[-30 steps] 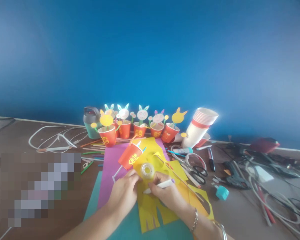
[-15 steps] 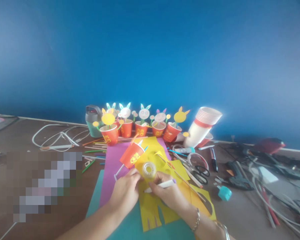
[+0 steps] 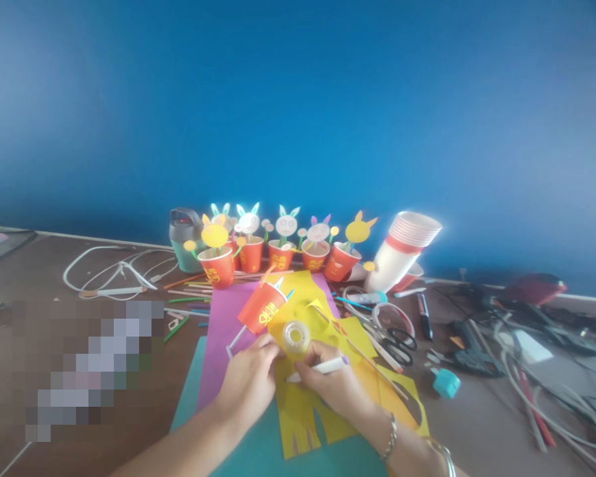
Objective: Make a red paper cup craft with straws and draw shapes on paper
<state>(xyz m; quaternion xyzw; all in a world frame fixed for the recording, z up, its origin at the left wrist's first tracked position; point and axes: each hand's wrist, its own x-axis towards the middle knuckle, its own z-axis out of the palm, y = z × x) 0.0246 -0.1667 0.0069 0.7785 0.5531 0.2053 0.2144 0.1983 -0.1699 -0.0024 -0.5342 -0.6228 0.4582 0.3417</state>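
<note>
In my right hand is a white marker with a purple end, its tip pointing left and down close to the yellow paper. My left hand lies at the left edge of that paper, fingers curled together; what they hold, if anything, is hidden. Just beyond both hands sits a roll of clear tape. A red paper cup lies tilted on the purple paper, a bent white straw sticking out below it. Cut-outs and slits show in the yellow paper.
Behind stand several red cups with paper animal heads, beside a leaning stack of white cups. To the right lie black scissors, a black marker, a glue gun and tangled cables. Straws are scattered at left.
</note>
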